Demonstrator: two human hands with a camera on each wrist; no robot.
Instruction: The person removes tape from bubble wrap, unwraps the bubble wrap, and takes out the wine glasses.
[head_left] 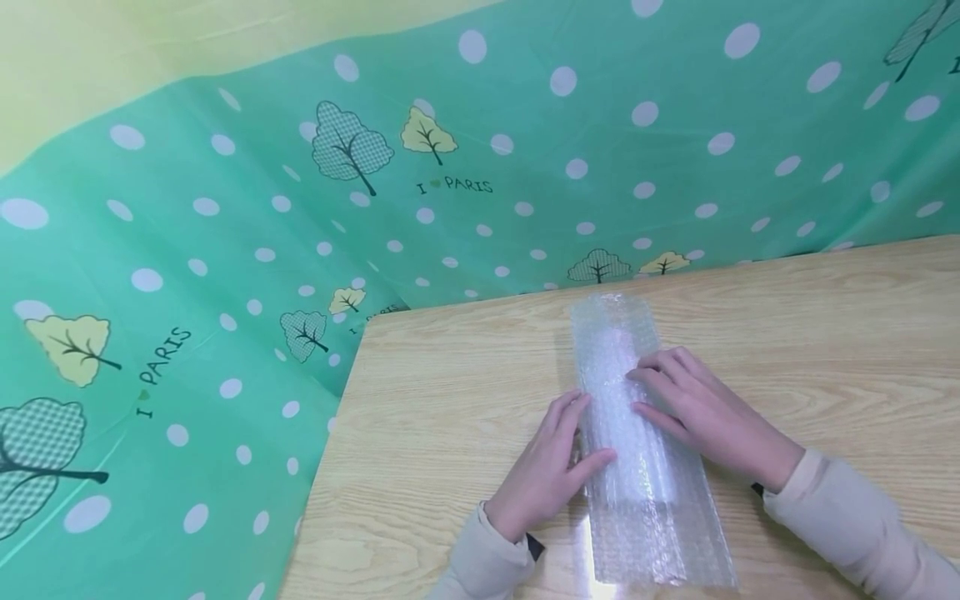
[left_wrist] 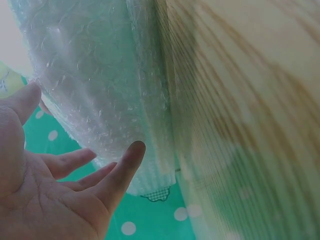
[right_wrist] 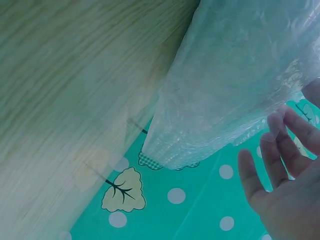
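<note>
Our left hand (head_left: 542,475), fingers spread, braces the near-left edge of the long, clear bubble-wrap bundle (head_left: 637,467) lying on the pale wood-grain desk (head_left: 427,450); our right hand (head_left: 701,417), loosely spread, meets its top, so we probably steady it between both.

Both hands (head_left: 546,467) (head_left: 696,410) extend forward, fingers relaxed, thumbs pointing inward.

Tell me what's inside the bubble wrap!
A whitish patch shows through the middle of the bubble wrap, so something pale may be inside. The shiny, bumpy layers cover it, so its exact shape and what it is can't be seen.
</note>
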